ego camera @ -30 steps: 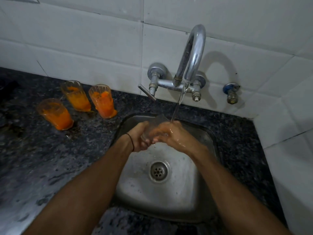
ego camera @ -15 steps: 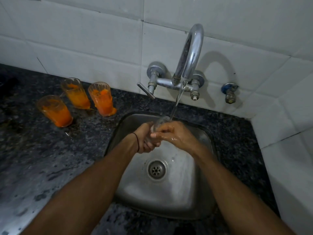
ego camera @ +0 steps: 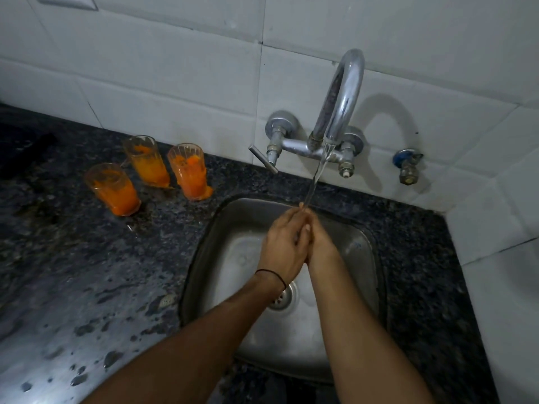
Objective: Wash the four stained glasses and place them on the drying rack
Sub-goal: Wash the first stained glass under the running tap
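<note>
I have both hands over the square stainless-steel sink (ego camera: 361,258), under the thin stream of water (ego camera: 316,176) falling from the curved chrome wall tap (ego camera: 344,91). My left hand (ego camera: 281,246), the one with a thin black band at the wrist, lies against my right hand (ego camera: 319,243), fingers pressed together and pointing up into the stream, palms close. No glass shows between them from here; if one is in there, the hands hide it, and I cannot tell whether they clasp anything or are simply being rinsed.

The three tall clear ribbed glasses smeared with orange residue stand upright on the dark speckled stone counter (ego camera: 87,272), left of the sink and well apart from my hands: the nearest glass (ego camera: 112,189) in front, the back glass (ego camera: 145,161) by the white tiled wall (ego camera: 175,68), and the glass closest to the sink (ego camera: 189,172) just beside it, with orange pooled at its foot. No drying rack is in view, nor a fourth glass.

I judge this the rinsing stage, early in the job, with three glasses untouched. Next I would reach left for the glass closest to the sink, grip its wet, slippery wall firmly around the middle, and carry it under the water without knocking its neighbour.
</note>
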